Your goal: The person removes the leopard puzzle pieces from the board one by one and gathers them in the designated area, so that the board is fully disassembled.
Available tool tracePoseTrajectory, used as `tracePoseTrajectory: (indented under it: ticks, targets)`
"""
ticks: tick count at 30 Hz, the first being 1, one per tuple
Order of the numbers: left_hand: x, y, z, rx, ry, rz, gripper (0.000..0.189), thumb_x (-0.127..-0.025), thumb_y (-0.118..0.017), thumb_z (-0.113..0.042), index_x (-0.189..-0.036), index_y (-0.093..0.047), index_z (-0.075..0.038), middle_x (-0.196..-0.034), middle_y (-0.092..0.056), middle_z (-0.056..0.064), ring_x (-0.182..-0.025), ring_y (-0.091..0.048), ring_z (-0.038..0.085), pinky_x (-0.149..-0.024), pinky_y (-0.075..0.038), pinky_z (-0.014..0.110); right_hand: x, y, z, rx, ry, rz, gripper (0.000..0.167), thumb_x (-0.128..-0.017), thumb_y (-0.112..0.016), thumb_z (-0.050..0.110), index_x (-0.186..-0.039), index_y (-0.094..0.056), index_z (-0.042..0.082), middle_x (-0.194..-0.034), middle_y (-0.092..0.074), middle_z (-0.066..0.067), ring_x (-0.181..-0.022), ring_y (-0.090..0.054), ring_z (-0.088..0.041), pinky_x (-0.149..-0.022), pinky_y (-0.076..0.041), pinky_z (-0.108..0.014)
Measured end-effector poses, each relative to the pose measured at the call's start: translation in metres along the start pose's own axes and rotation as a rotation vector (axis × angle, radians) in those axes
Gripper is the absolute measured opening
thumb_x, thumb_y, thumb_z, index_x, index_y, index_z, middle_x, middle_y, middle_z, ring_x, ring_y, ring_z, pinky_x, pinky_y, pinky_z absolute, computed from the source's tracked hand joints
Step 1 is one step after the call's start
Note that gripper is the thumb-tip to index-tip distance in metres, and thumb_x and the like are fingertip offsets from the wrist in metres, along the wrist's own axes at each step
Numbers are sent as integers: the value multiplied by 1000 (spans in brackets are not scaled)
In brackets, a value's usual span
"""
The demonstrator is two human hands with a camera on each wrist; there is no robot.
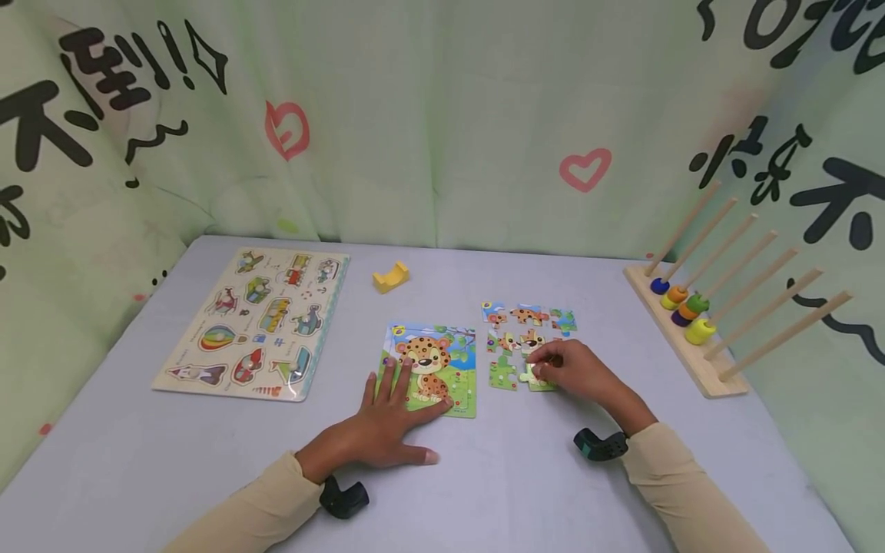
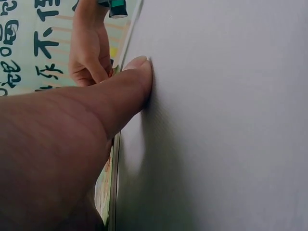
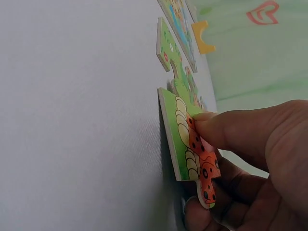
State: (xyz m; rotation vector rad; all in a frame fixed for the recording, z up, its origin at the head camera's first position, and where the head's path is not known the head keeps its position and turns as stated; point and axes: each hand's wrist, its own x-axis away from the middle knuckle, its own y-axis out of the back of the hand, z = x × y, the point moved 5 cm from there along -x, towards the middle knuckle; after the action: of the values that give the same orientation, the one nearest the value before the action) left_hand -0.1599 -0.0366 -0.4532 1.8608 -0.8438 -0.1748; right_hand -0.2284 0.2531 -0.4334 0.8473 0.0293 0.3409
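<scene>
My left hand (image 1: 387,422) lies flat with fingers spread, its fingertips resting on a square leopard picture board (image 1: 459,369). In the left wrist view its thumb (image 2: 137,79) touches the white cloth beside the board. To the right, my right hand (image 1: 577,372) pinches a puzzle piece (image 3: 180,130) with green ground and spotted orange parts, tilted with one edge near the cloth. Around it lie other pieces: a green corner piece (image 1: 502,374), a top-left piece (image 1: 494,312), a top-middle piece (image 1: 529,315) and a blue-green piece (image 1: 564,321). My right fingers partly hide the group.
A large vehicle puzzle board (image 1: 238,330) lies at left. Behind the leopard board sits a yellow curved block (image 1: 392,278). At right stands a wooden peg rack (image 1: 726,382) with tall rods and coloured beads (image 1: 700,332). A printed curtain (image 1: 435,138) borders the table's back.
</scene>
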Motion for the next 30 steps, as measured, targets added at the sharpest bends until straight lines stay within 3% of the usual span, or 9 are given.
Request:
tracePoseTrajectory:
  ticks: [8,15,19,23,30]
  targets:
    - [0,0,-3,16,-23,-14,73,-86,-64,-58,-151,-38,-34,-158,8,26,-142,17,44,-106,9,65,4,0,4,24,49,-17,8,-88,-68,3,-96,-72,4,-88,-59,-3,-77,-48,-18,-65,-42,-32]
    - [1,1,-5,61,-131,-3,73,-91,-63,-49,-153,-35,-24,-161,4,17,-146,13,32,-111,9,56,0,6,12,60,-11,-119,11,-93,-61,5,-101,-69,3,-92,-56,-6,-73,-50,-20,-62,-44,-33]
    - [0,-1,-6,56,-157,-3,69,-93,-60,-51,-153,-34,-29,-161,5,20,-145,13,34,-110,9,57,-3,6,21,25,24,-154,14,-96,-59,8,-104,-69,2,-97,-61,-7,-75,-53,-19,-61,-45,-32]
    - [-1,-5,-8,25,-173,1,67,-93,-56,-55,-152,-33,-35,-159,7,23,-144,16,36,-108,10,61,-9,-3,32,5,49,-126,15,-97,-59,12,-105,-69,4,-97,-64,-5,-79,-55,-19,-63,-45,-33]
    - [-2,-7,-8,5,-168,5,63,-93,-53,-59,-150,-37,-37,-159,10,23,-143,19,37,-108,10,61,-20,-24,55,-50,87,-8,19,-98,-58,17,-105,-71,5,-90,-66,-2,-80,-56,-17,-67,-46,-34]
